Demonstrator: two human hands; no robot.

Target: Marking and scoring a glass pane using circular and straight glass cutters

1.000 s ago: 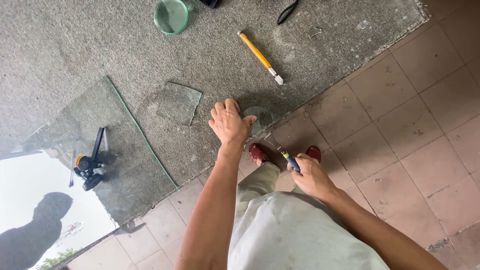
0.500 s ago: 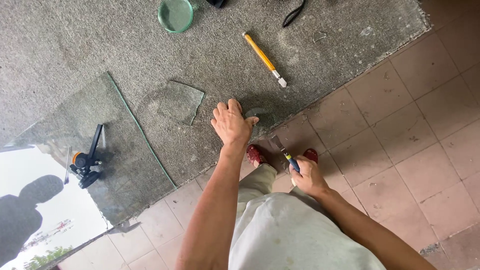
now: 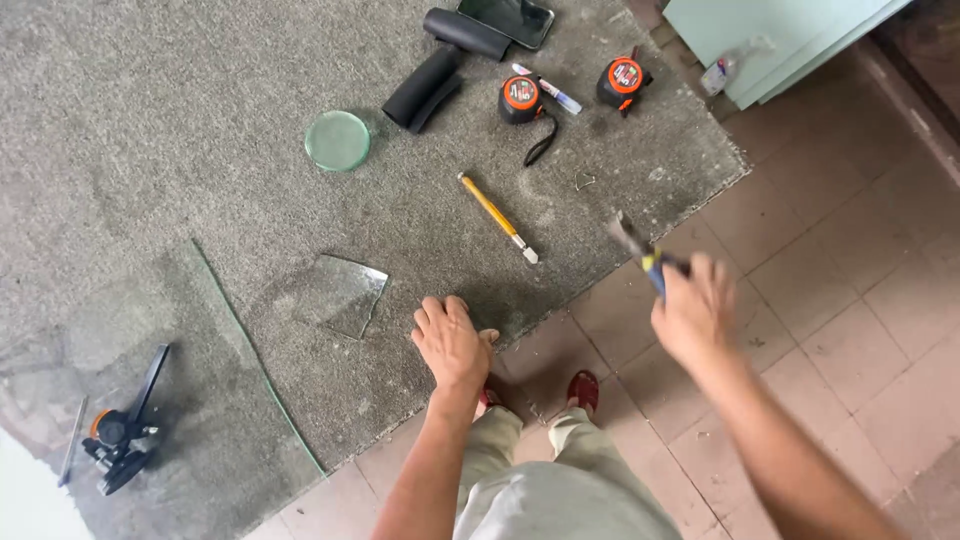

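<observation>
Glass throughout: thin, stiff, brittle stock lying flat on a grey carpet (image 3: pixel 180 120) that covers the floor.

Left hand (image 3: pixel 452 343): open, palm down, fingers spread on the carpet near its edge. It rests just right of a small clear glass offcut (image 3: pixel 340 292) with one notched, uneven corner; whether the hand presses on any glass I cannot tell.

Right hand (image 3: pixel 692 312): closed around the blue-and-yellow grips of pliers (image 3: pixel 640 252), raised above the floor tiles (image 3: pixel 860 300), jaw end pointing to the far left. Motion blur; I cannot tell if the jaws hold anything.

Handling judgement, offcut: light, rigid, slick on the faces, sharp along the edges, likely to chip or snap if bent or dropped. Best taken by two opposite edges, well away from the notched corner, or pressed flat from above.

Other items: large glass sheet (image 3: pixel 150 370) to the near left with a greenish edge, a suction-cup circle cutter (image 3: pixel 122 430) sitting on it. Round glass disc (image 3: pixel 338 140) further off. Yellow-handled glass cutter (image 3: pixel 497 217) between disc and pliers. Two tape measures (image 3: pixel 520 98) and black foam tubes (image 3: pixel 430 80) at the far side.
</observation>
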